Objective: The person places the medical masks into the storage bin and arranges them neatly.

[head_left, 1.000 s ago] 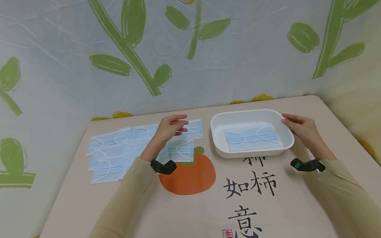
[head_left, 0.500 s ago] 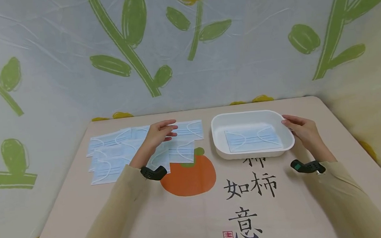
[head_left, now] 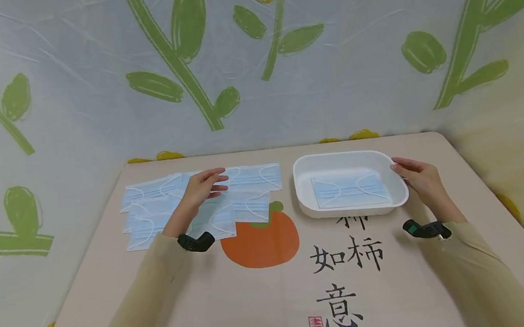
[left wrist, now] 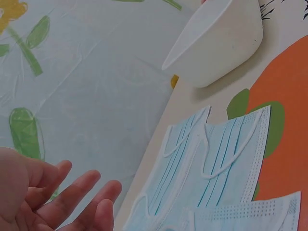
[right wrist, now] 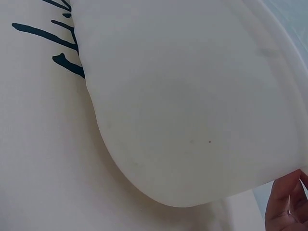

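Several pale blue disposable face masks (head_left: 256,205) with white ear loops lie flat and overlapping on the left of the table. Over them is my left hand (head_left: 198,190), its fingers loosely extended and holding nothing; the left wrist view shows the same bare fingers (left wrist: 82,192) beside the masks (left wrist: 231,144). To the right stands a white plastic basin (head_left: 344,212) with one face mask (head_left: 349,191) lying flat inside. My right hand (head_left: 422,181) pinches the basin's right rim between thumb and fingers. Most of that hand is out of frame in the right wrist view.
The beige table cover (head_left: 255,308) bears a printed orange persimmon (head_left: 259,246), black brush characters (head_left: 338,306) and a red seal. A pale cloth (head_left: 321,97) with green leaves and yellow flowers hangs behind the table.
My left hand has moved left over the face masks, away from the basin. My right hand stays at the basin's rim, and the masks lie as before.
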A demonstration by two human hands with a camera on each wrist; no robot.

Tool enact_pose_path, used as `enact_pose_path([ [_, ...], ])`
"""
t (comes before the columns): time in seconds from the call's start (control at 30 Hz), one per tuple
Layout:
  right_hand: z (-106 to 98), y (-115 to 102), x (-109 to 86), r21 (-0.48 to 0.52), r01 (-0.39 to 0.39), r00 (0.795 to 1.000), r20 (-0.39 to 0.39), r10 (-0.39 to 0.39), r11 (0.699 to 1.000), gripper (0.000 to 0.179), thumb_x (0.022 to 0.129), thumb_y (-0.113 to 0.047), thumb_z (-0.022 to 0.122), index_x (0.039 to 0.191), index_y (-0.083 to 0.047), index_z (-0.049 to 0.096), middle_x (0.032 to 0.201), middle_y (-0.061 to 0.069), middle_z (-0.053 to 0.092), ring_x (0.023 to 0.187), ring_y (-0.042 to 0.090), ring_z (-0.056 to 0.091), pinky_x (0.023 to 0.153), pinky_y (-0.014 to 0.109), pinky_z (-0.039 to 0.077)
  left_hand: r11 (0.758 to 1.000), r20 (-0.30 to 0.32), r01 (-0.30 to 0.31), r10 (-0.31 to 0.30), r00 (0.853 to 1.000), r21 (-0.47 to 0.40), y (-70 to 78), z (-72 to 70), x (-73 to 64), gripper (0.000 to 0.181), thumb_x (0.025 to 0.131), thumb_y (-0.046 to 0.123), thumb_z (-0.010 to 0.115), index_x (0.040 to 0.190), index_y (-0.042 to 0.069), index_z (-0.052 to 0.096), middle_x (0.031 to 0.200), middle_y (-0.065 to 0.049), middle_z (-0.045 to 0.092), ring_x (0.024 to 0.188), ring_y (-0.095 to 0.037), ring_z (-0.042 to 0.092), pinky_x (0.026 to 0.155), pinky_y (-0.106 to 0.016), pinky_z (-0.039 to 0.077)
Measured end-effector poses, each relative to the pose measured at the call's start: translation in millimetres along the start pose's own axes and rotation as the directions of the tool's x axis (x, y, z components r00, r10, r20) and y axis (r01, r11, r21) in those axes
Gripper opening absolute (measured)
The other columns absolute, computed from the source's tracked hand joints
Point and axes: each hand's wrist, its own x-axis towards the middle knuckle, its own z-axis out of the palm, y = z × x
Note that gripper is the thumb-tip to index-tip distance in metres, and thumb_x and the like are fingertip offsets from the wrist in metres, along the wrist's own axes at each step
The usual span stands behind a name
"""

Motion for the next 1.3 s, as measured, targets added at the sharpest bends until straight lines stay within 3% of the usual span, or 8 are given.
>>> enact_pose_path([
  [0.37, -0.9, 2.2, -0.2, -0.027, -0.017, 1.000, -0.007, 0.017, 0.999, 0.068, 0.090, -0.050, 0.058, 0.144, -0.009, 0.044, 0.111, -0.018, 0.052, 0.088, -0.008, 0.050, 0.072, 0.003, 0.047, 0.998, -0.042, 0.049, -0.047, 0.998, 0.030, -11.5, -24.9, -4.6, 0.040, 0.103, 0.025, 0.043, 0.141, 0.012, 0.048, 0.133, -0.014, 0.059, 0.110, -0.026, 0.065, 0.099, -0.041, 0.050],
  [0.53, -0.2, 0.0, -1.8, -0.018, -0.041, 0.999, -0.026, 0.040, 0.999, 0.068, 0.089, -0.050, 0.059, 0.143, -0.010, 0.046, 0.111, -0.018, 0.053, 0.088, -0.007, 0.050, 0.070, 0.003, 0.047, 0.998, -0.053, 0.051, -0.049, 0.997, 0.030, -14.6, -32.8, -7.2, 0.042, 0.103, 0.025, 0.045, 0.142, 0.010, 0.046, 0.136, -0.015, 0.057, 0.115, -0.031, 0.062, 0.100, -0.042, 0.049],
  [0.73, -0.4, 2.0, 0.4, -0.011, -0.023, 1.000, -0.009, 0.023, 1.000, 0.068, 0.089, -0.050, 0.059, 0.143, -0.011, 0.045, 0.105, -0.023, 0.051, 0.089, -0.006, 0.050, 0.070, 0.003, 0.047, 0.998, -0.071, 0.057, -0.054, 0.996, 0.036, -19.7, -41.2, -10.7, 0.044, 0.102, 0.025, 0.046, 0.143, 0.010, 0.045, 0.138, -0.014, 0.055, 0.116, -0.030, 0.061, 0.097, -0.034, 0.052],
  [0.97, 0.2, 8.3, 3.7, 0.046, -0.057, 0.998, -0.028, 0.059, 0.997, 0.056, 0.083, -0.052, 0.065, 0.133, -0.028, 0.058, 0.105, -0.025, 0.058, 0.087, -0.009, 0.052, 0.076, 0.008, 0.050, 0.997, -0.105, 0.070, -0.066, 0.992, 0.035, -29.6, -54.1, -16.8, 0.045, 0.102, 0.025, 0.045, 0.145, 0.010, 0.042, 0.140, -0.015, 0.054, 0.117, -0.030, 0.060, 0.097, -0.033, 0.051],
  [1.13, 1.5, 2.4, 0.6, 0.047, -0.057, 0.998, -0.015, 0.057, 0.997, 0.067, 0.087, -0.048, 0.062, 0.142, -0.013, 0.048, 0.103, -0.024, 0.054, 0.088, -0.007, 0.051, 0.072, 0.005, 0.049, 0.997, -0.134, 0.075, -0.072, 0.988, 0.021, -35.8, -60.8, -22.2, 0.047, 0.102, 0.026, 0.045, 0.147, 0.010, 0.039, 0.142, -0.016, 0.051, 0.115, -0.028, 0.062, 0.098, -0.033, 0.051],
  [1.3, 1.0, -2.9, -1.9, 0.042, -0.052, 0.999, 0.004, 0.052, 0.998, 0.071, 0.089, -0.046, 0.060, 0.145, -0.007, 0.041, 0.093, -0.027, 0.048, 0.086, -0.008, 0.049, 0.068, 0.003, 0.047, 0.994, -0.163, 0.105, -0.105, 0.981, -0.010, -43.6, -65.8, -27.3, 0.049, 0.102, 0.026, 0.047, 0.147, 0.011, 0.038, 0.142, -0.015, 0.051, 0.104, -0.015, 0.067, 0.090, -0.024, 0.053],
])
